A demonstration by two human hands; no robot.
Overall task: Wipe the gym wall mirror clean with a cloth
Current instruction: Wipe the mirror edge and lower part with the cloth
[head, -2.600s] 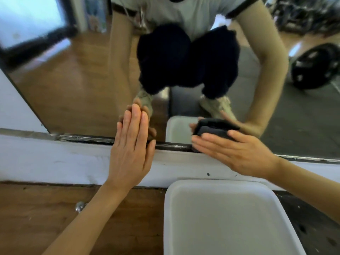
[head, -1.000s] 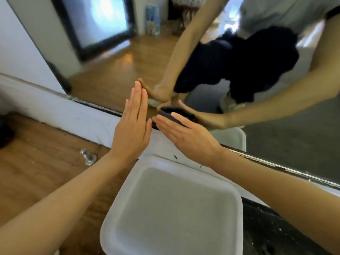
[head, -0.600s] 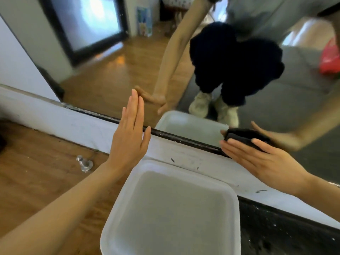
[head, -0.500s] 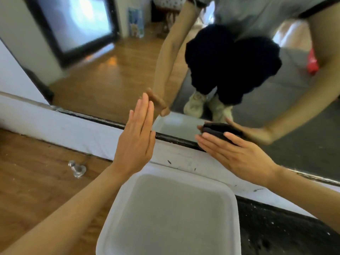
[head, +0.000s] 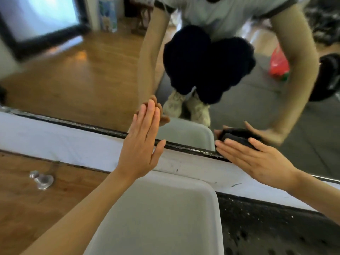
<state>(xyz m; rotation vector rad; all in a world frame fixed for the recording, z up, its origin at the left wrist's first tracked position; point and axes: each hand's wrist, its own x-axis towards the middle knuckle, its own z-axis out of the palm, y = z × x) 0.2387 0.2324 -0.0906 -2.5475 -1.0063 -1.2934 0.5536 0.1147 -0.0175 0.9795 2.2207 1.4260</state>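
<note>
The wall mirror fills the upper half of the view, its dark bottom edge running above a white skirting strip. My left hand lies flat with straight fingers against the glass near the bottom edge. To its right, my right hand presses a dark folded cloth against the mirror's lowest part with straight fingers. Most of the cloth is hidden under the fingers. The mirror reflects a crouching person and both arms.
A white plastic basin stands on the floor right below my hands, against the skirting. A small metal door stop is fixed in the wooden floor at left. Black speckled rubber matting covers the floor at right.
My right hand has slid the cloth along the mirror's bottom edge, left then right and back a little. My left hand stays flat on the glass.
</note>
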